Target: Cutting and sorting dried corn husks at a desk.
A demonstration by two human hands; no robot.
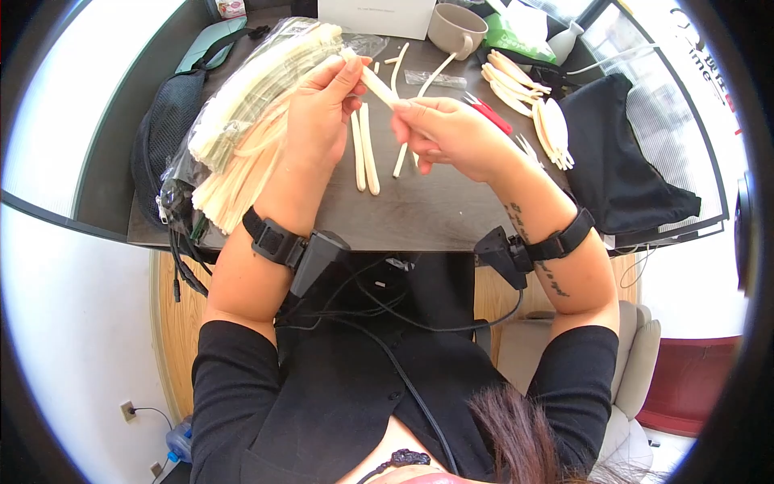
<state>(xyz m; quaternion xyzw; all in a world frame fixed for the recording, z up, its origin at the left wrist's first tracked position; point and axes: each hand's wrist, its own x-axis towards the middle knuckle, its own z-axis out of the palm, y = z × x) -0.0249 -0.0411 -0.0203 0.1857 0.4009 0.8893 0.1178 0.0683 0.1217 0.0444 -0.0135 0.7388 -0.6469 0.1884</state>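
A cream-coloured fuzzy strip, perhaps a chenille stem, is stretched between my hands above the desk. My left hand pinches its upper end between thumb and fingers; the lower end is in the fingertips of my right hand. Two long cream strips lie side by side below my left hand. More thin strips pass beneath my right hand. Left of my left hand lies a big bundle of cream stems, partly in clear plastic. Red-handled scissors or snips rest beyond my right wrist, near several leaf-shaped cream pieces.
A beige mug stands at the desk's back beside a green packet. A black cloth bag lies at the right, a black mesh case at the left. Cables hang below the desk's front edge, linked to a wrist device.
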